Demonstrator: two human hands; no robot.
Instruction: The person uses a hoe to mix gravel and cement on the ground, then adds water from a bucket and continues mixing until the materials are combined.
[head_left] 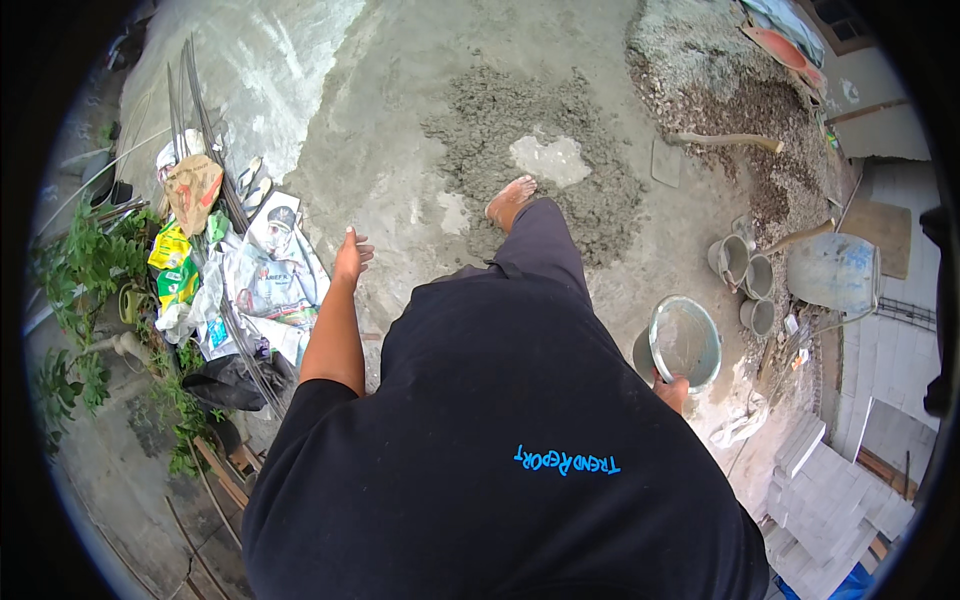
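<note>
On my right side, my right hand [672,391] is closed round the near rim of a grey-green bucket [645,352]. The bucket tilts, and its inner wall shows with grey residue. My left hand [352,255] hangs out to the left, fingers stretched and holding nothing. Beyond my body, a patch of wet grey concrete mix [605,215] is spread on the floor, with a pale puddle [550,160] in its middle. My bare foot [512,198] stands at that mix.
Sand and gravel [710,65] lie at the far right, beside a wooden-handled hoe [730,142]. Small buckets [757,317] stand near a bluish drum [832,270]. Light blocks [825,495] are stacked at the near right. Empty sacks [265,275] and steel rods [190,90] lie left.
</note>
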